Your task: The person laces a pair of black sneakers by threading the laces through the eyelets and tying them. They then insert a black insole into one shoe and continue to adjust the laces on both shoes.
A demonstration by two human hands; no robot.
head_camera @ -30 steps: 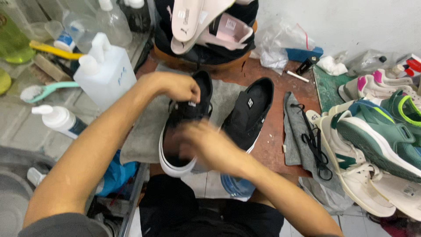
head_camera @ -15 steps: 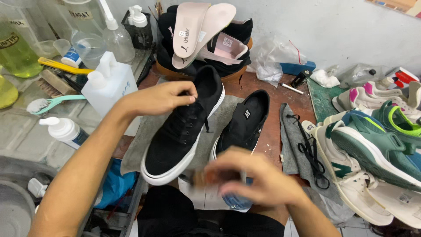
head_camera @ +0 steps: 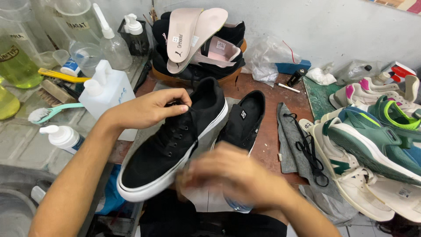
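On the far left of the bench stand clear jugs (head_camera: 19, 48) w/ yellow-green liquid, each w/ a pale label strip on its wall; beside them a yellow-handled brush (head_camera: 61, 75), a mint-green brush (head_camera: 48, 112), a white pump bottle (head_camera: 61, 137) lying near the edge and a white square canister (head_camera: 107, 90) w/ a screw cap. Next to the right, the person's left hand (head_camera: 149, 107) is closed on the black low-top shoe (head_camera: 175, 140) at its tongue and laces, thumb under, fingers over, so the shoe hangs tilted w/ its white-edged toe toward the person, above a grey cloth (head_camera: 147, 131). The shoe seems light; its upper is probably soft suede-like fabric that gives under a pinch, while the white rubber sole is stiffer, so the better hold is likely at the collar or around the sole's sidewall, not by the laces only. The right hand (head_camera: 232, 177) is low in front, blurred; whether it grips anything cannot be told, though it is near something bluish and a pale paper. The second black shoe (head_camera: 243, 120) lies on the brown table, just beside the first. Behind, pink and beige insoles (head_camera: 193, 37) w/ small printed marks rest on dark shoes. Further right lie a crumpled clear plastic bag (head_camera: 272, 57), a blue flat box (head_camera: 293, 66), a grey insole w/ black lace (head_camera: 302, 140), then green and white sneakers (head_camera: 372, 140), and a small red-and-white box (head_camera: 401, 70) by the wall.
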